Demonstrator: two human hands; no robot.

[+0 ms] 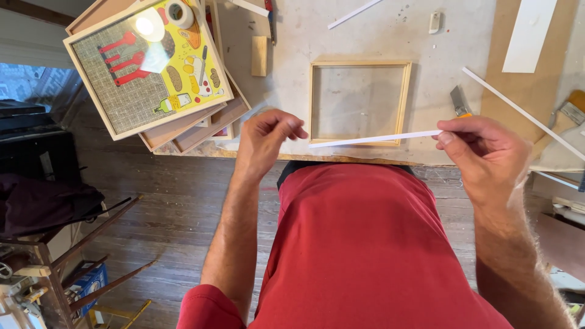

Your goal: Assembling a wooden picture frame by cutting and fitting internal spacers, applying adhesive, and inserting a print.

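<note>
My right hand (481, 152) pinches one end of a thin white strip (375, 139) that reaches leftward over the table's front edge. My left hand (268, 137) hovers just left of the strip's free end, fingers curled, touching nothing that I can see. Beyond the strip an empty square wooden frame (359, 66) lies flat on the pale worktable (378, 36).
A stack of framed pictures (146, 67), the top one yellow with kitchen drawings, overhangs the table's left corner, a tape roll (180, 12) on it. A utility knife (460, 102), another long white strip (518, 109), a small wood block (259, 56) and a brush (573, 109) lie around. Wooden floor below.
</note>
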